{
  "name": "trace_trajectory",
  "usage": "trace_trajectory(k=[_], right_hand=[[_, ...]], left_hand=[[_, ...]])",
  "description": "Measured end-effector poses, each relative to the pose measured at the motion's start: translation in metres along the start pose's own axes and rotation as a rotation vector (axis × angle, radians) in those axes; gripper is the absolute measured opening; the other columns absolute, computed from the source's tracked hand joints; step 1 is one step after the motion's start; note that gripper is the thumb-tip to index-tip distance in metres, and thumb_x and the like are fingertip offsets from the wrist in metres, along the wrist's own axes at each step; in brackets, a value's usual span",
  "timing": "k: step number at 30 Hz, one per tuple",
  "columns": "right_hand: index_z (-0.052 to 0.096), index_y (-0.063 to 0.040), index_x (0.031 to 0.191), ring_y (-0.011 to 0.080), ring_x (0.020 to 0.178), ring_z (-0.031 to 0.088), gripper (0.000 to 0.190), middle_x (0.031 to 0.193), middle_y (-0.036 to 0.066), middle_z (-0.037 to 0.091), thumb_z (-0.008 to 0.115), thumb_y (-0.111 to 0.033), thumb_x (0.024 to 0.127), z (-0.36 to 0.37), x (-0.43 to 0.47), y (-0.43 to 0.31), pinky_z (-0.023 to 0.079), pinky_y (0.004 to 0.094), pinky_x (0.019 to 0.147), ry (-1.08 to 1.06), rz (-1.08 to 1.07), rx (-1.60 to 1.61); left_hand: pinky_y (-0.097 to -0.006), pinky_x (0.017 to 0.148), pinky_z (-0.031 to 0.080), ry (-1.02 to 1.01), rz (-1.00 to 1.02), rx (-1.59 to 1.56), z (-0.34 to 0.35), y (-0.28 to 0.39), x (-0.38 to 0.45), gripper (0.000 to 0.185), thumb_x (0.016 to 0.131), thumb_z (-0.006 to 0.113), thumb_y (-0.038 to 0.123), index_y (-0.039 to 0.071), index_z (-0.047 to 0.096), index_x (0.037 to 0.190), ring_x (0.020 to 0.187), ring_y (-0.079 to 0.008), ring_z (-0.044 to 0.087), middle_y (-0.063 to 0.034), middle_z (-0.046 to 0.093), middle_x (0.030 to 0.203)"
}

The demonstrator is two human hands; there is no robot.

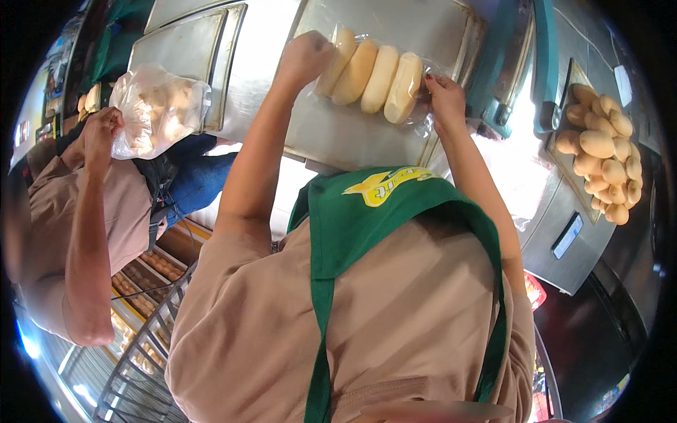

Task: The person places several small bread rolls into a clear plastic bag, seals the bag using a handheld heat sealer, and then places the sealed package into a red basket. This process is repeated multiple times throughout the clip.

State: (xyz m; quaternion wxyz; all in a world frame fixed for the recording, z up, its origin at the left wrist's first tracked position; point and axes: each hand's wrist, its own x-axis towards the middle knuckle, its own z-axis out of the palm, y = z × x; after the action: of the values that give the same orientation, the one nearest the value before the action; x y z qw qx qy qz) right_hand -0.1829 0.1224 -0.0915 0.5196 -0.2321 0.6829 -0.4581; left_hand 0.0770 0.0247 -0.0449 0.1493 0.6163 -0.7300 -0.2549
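Several long bread rolls lie side by side in a clear plastic bag. My left hand is closed at the bag's left end, its fingertips hidden behind the fist. At the opposite end, my right hand pinches the plastic between thumb and fingers. The bag is stretched between both hands over a flat metal baking tray; whether it rests on the tray I cannot tell.
To the left, a co-worker's hand holds a clear bag of rolls by another tray. Teal bars of a device stand right of my tray. Farther right are a tray heaped with round rolls and a smartphone.
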Motion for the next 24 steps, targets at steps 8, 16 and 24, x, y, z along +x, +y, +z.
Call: trace_trajectory(k=[8, 16, 24], right_hand=[[0.064, -0.001, 0.096, 0.0175, 0.066, 0.065, 0.012, 0.084, 0.007, 0.067, 0.061, -0.012, 0.091, -0.006, 0.019, 0.021, 0.055, 0.0309, 0.059, 0.02, -0.063, -0.072], [0.065, 0.001, 0.097, 0.0187, 0.073, 0.065, 0.011, 0.083, 0.007, 0.066, 0.058, -0.005, 0.09, -0.014, 0.017, 0.021, 0.052, 0.0293, 0.067, 0.034, -0.021, 0.074], [0.063, 0.0, 0.095, 0.0397, 0.082, 0.063, 0.015, 0.087, 0.024, 0.066, 0.057, -0.01, 0.086, 0.002, -0.002, 0.006, 0.049, 0.0454, 0.074, 0.433, -0.391, -0.539]], left_hand=[[-0.0333, 0.07, 0.052, 0.059, -0.258, -0.172, 0.028, -0.01, -0.011, 0.032, 0.088, 0.063, 0.029, -0.001, 0.072, 0.097, 0.071, -0.0234, 0.067, -0.0172, 0.07, 0.081], [-0.0483, 0.068, 0.05, 0.319, -0.034, 0.153, 0.034, 0.027, -0.02, 0.016, 0.086, 0.059, 0.018, 0.002, 0.058, 0.087, 0.078, -0.0379, 0.066, -0.0191, 0.067, 0.077], [-0.0487, 0.065, 0.049, 0.157, 0.024, 0.096, 0.031, 0.029, -0.014, 0.012, 0.087, 0.057, 0.015, 0.004, 0.055, 0.092, 0.074, -0.0401, 0.065, -0.0236, 0.065, 0.08]])
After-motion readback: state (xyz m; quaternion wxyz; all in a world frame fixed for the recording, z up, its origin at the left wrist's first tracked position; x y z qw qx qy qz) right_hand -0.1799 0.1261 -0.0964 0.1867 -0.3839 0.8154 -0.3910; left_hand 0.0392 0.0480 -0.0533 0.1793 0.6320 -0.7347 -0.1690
